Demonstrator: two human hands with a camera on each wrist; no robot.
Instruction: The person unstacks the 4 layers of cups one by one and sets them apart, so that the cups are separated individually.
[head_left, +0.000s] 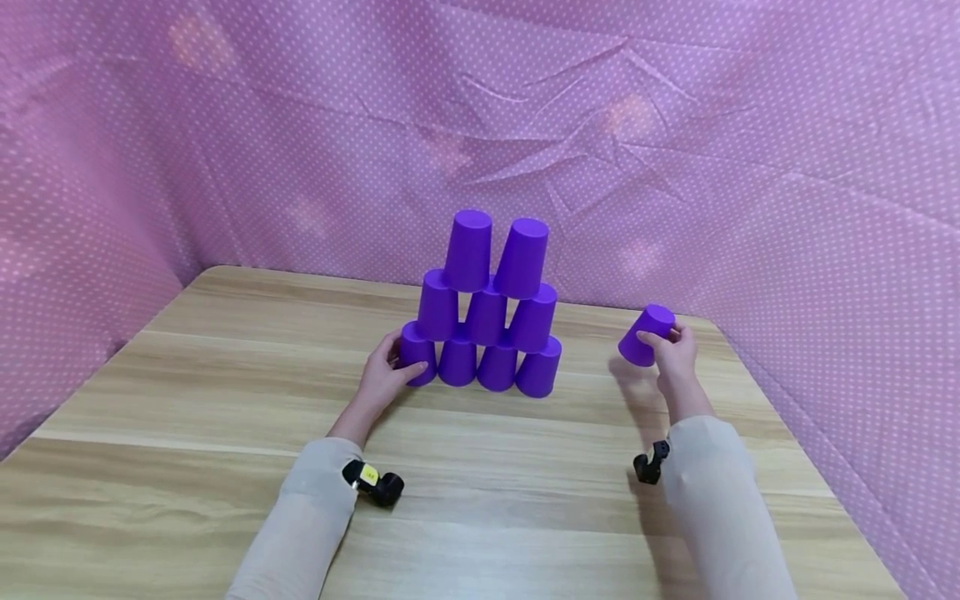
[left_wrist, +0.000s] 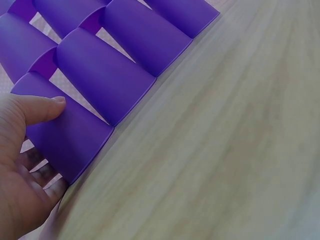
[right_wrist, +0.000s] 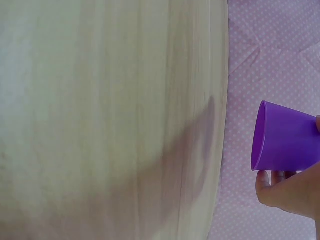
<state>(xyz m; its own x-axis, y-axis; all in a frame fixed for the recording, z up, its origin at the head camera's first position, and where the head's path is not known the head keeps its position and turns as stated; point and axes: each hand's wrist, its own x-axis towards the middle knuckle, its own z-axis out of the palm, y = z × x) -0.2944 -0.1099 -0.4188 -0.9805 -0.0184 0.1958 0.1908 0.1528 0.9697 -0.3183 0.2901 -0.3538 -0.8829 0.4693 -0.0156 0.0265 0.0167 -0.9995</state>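
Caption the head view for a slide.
Left hand grips the bottom-left cup of a purple stack; right hand holds another cup apart.

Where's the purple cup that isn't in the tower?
In the head view, the loose cup is on the right side, held in the right hand near the far right corner of the table, with the tower standing apart to its left.

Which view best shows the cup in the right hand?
The head view: the cup is wholly in frame, though the right hand covers part. The right wrist view shows its open end but crops the closed end; left wrist misses it.
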